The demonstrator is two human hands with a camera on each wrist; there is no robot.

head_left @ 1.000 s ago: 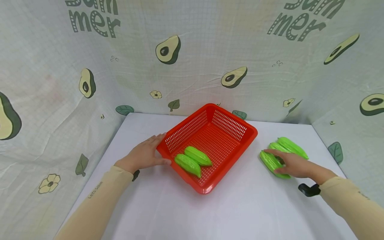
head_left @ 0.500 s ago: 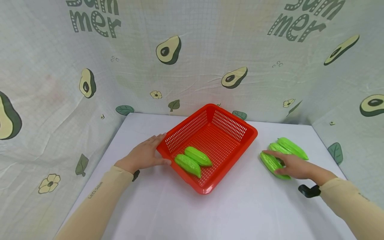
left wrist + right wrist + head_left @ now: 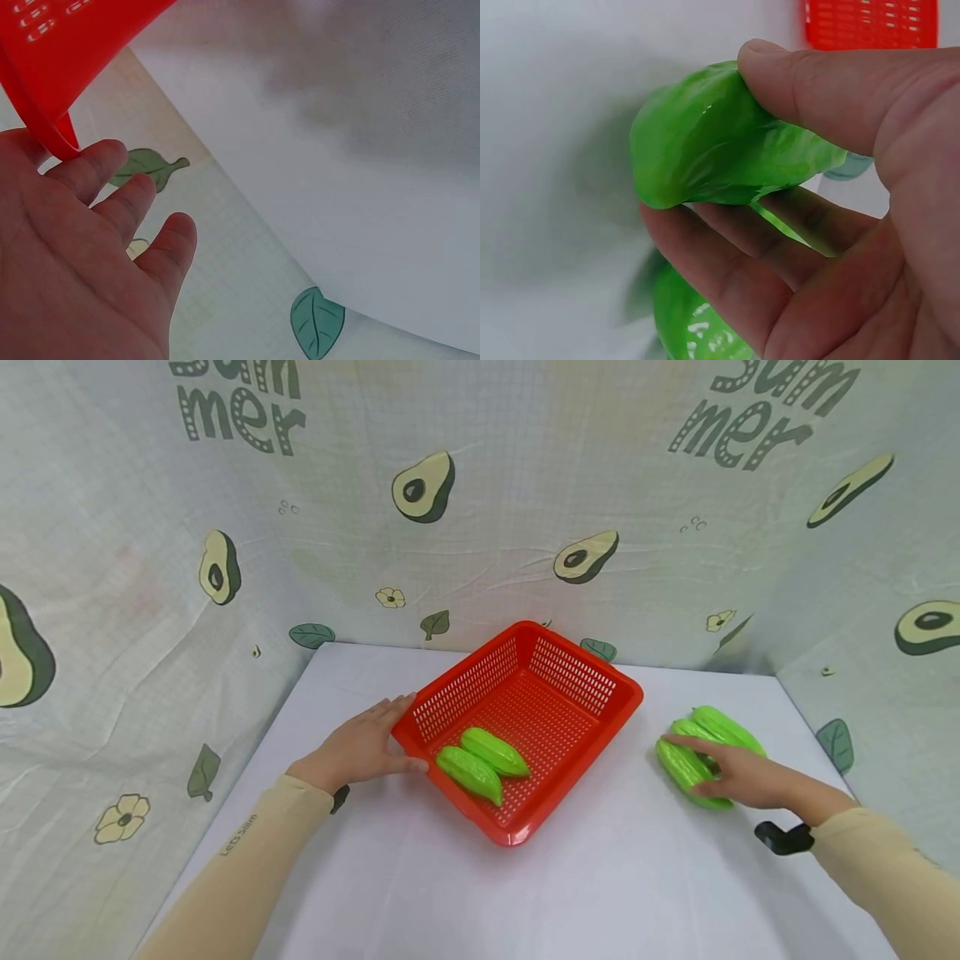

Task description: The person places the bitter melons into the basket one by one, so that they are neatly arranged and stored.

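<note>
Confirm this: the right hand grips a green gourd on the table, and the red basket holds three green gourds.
Not quite: the red basket holds two gourds, not three, as the head view shows. The right hand does grip a green gourd on the table.

The white table bears a red basket; three green gourds lie right of the basket.

Gourds glossy smooth plastic; basket perforated shiny plastic; tabletop matt; backdrop wrinkled printed cloth.
</note>
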